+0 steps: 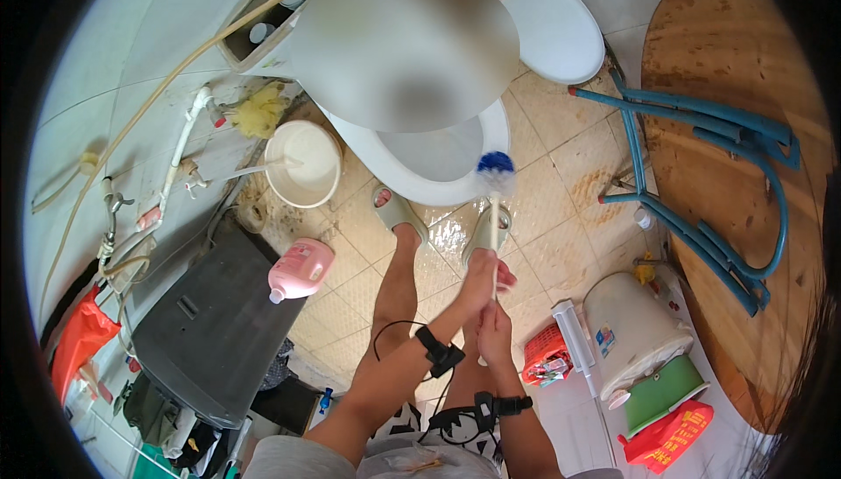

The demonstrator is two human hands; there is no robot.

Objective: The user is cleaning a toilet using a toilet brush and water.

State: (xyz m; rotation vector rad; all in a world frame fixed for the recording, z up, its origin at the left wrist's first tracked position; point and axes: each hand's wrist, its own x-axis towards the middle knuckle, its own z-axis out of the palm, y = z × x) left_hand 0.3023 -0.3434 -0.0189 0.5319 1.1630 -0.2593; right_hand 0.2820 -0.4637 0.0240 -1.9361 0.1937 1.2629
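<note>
A long white-handled brush point(493, 221) with a blue and white head point(496, 164) runs up to the toilet's right rim. My left hand point(486, 279) grips the handle above my right hand point(493, 334), which is closed on its lower part. The white toilet bowl point(355, 137) lies ahead of my sandalled feet, its upper part hidden by a grey blur. The tiles beneath the brush glisten wet.
A white bucket point(276, 181) and pink bottle point(302, 264) stand left, near wall pipes and a dark grey appliance point(201, 321). At right lean a wooden tabletop point(718, 41) and blue folded frame point(771, 216), near a red basket point(545, 348) and pale bucket point(626, 321).
</note>
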